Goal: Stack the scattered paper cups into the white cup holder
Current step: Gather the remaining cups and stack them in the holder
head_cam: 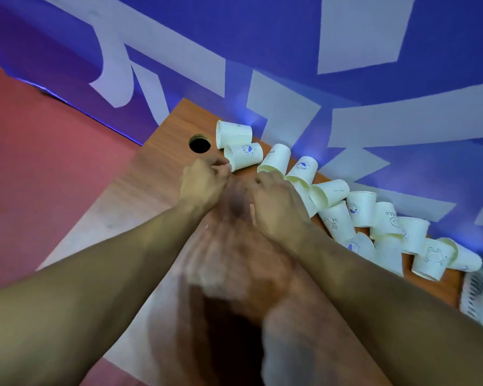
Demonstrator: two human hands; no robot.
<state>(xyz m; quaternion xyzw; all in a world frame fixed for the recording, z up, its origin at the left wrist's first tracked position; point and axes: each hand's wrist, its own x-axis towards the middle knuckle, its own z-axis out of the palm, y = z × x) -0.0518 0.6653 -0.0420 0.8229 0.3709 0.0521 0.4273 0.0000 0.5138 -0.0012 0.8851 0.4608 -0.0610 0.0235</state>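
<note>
Several white paper cups lie tipped over in a row along the table's far edge, against the blue wall. My left hand (204, 185) has curled fingers that pinch the rim of one lying cup (244, 156). Another cup (233, 133) lies just behind it. My right hand (276, 201) reaches with bent fingers to the mouth of a cup (273, 160), and partly hides a further cup (307, 201); whether it holds either one is hidden. A white ribbed object (477, 293), perhaps the cup holder, shows at the right edge.
The wooden table (156, 168) has a round cable hole (199, 144) near its far left corner. The blue wall with white shapes (290, 51) stands right behind the cups. Red floor (39, 162) lies to the left. More cups (430, 259) crowd the far right.
</note>
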